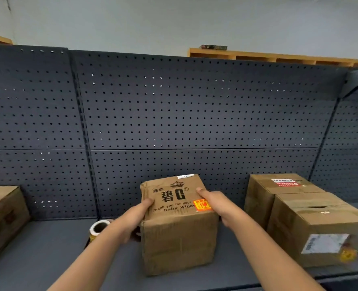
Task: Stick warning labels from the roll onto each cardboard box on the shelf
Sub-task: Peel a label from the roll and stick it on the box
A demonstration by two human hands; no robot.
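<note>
A brown cardboard box (179, 234) printed with black characters and "baby wipes" stands on the dark shelf (47, 259), centre of view. An orange-and-yellow warning label (202, 205) is stuck on its top near the right edge. My left hand (135, 219) grips the box's left side, thumb on the top. My right hand (218, 203) grips the right side, thumb across the top beside the label. The label roll (99, 228) lies on the shelf to the left of the box, partly hidden behind my left forearm.
Two stacked-looking brown boxes (320, 227) stand to the right, the nearer one bearing a white sticker and a yellow label. Another box (1, 217) sits at the far left. A dark pegboard (173, 112) backs the shelf.
</note>
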